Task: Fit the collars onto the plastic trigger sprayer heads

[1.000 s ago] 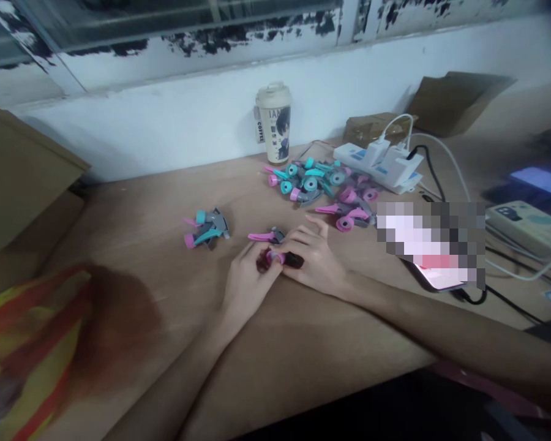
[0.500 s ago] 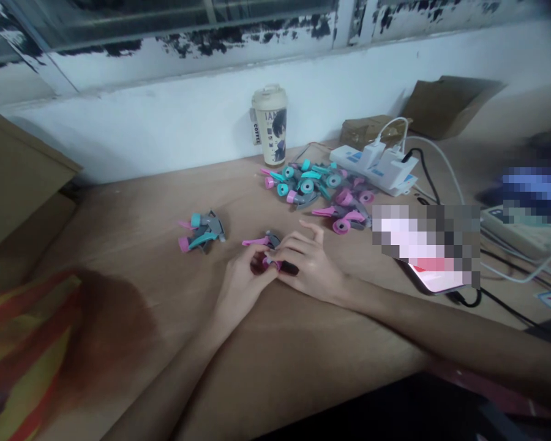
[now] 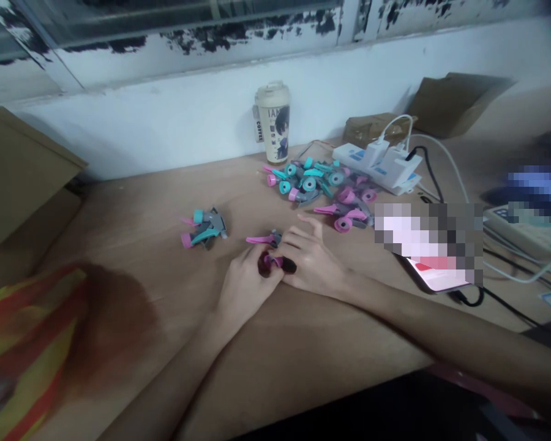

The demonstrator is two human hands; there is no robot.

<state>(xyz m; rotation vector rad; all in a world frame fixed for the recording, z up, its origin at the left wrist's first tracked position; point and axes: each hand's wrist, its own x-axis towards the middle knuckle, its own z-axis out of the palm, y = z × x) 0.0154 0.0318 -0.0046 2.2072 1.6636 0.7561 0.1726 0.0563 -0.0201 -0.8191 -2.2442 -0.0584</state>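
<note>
Over the middle of the table, a pink-and-grey trigger spray head [image 3: 259, 239] is held between both hands. My left hand [image 3: 245, 282] pinches it from the left, fingers curled round its pink collar. My right hand [image 3: 314, 260] closes on it from the right, with one finger raised off it. Most of the grey body is hidden by the fingers; the pink trigger pokes out beyond them. Left of the hands lies a small group of teal, pink and grey spray heads [image 3: 206, 229]. Behind the right hand is a larger pile of similar spray heads [image 3: 310, 184].
A lidded coffee cup [image 3: 278, 125] stands by the wall. On the right are a white power strip [image 3: 381, 165] with cables and a lit phone [image 3: 434, 278]. Cardboard [image 3: 22, 177] stands at left, above a red-and-yellow bag [image 3: 32, 343]. Another cardboard piece [image 3: 454, 104] leans at the back right.
The view has shifted slightly, moving everything a little to the right. Both hands keep their grip on the spray head, with small finger movements around the pink collar.
</note>
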